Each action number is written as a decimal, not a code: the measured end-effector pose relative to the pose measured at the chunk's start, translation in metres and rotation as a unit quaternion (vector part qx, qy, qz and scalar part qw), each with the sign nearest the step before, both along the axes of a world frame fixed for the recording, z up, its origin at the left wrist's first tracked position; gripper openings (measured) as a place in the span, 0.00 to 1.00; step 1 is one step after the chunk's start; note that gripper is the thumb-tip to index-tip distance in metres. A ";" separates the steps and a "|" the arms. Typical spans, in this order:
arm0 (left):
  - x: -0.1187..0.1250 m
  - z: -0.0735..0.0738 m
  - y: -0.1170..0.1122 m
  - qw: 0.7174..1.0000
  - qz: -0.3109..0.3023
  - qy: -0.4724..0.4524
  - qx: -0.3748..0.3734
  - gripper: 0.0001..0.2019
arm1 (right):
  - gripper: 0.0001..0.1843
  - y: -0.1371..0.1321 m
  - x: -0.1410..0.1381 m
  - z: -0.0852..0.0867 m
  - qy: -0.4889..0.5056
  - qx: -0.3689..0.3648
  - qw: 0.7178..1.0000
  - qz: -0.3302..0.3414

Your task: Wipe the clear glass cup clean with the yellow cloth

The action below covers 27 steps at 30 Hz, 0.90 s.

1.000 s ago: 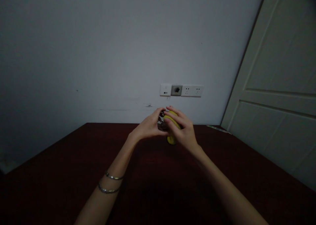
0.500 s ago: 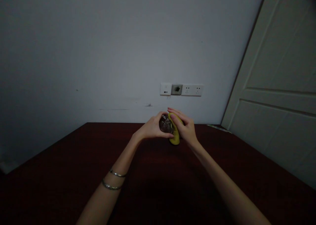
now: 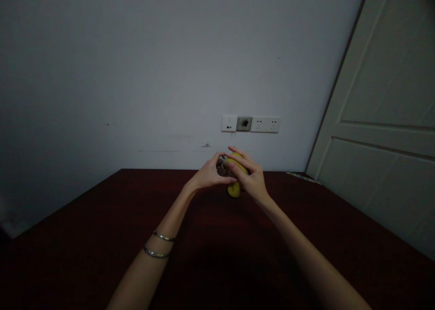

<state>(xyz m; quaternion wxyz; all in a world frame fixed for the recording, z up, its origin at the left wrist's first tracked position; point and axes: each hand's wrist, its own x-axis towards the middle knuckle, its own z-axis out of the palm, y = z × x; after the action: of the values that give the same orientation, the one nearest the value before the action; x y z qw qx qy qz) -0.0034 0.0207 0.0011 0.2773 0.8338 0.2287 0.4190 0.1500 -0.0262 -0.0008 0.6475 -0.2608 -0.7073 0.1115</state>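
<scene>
Two bangles [image 3: 155,254] ring the left forearm [image 3: 141,273], cut off below. The left hand [image 3: 208,173] clasps a transparent object [image 3: 222,167], partly hidden, form indistinct, between the hands over the dark red table [image 3: 204,228]. A yellow cloth [image 3: 234,190], partly covered, is clamped in the right hand [image 3: 253,177] against the object. Strip [image 3: 302,177]: markings too small to read.

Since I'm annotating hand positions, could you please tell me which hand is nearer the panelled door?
Right: the right hand, holding the yellow cloth, is left of the panelled door; the left hand, around a see-through object, is farther left.
</scene>
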 end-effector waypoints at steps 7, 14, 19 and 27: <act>0.000 -0.003 0.012 0.995 -0.018 -0.098 0.016 0.37 | 0.16 0.004 0.001 0.014 -0.129 0.102 0.986 0.032; 0.000 0.004 0.011 0.992 -0.027 -0.121 -0.030 0.39 | 0.14 0.009 -0.004 0.026 -0.123 0.109 0.985 0.049; -0.001 0.006 0.008 0.991 -0.018 -0.109 -0.078 0.42 | 0.12 0.019 -0.010 0.022 0.010 0.031 0.999 0.035; -0.003 0.001 0.016 0.982 -0.042 -0.137 -0.125 0.42 | 0.24 0.027 0.006 0.015 0.019 -0.102 0.987 0.120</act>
<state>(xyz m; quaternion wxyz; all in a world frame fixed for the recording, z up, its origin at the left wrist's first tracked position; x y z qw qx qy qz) -0.0062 0.0370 0.0025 0.4250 0.7362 0.2041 0.4855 0.1562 0.0010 0.0139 0.6125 -0.2364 -0.7063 0.2647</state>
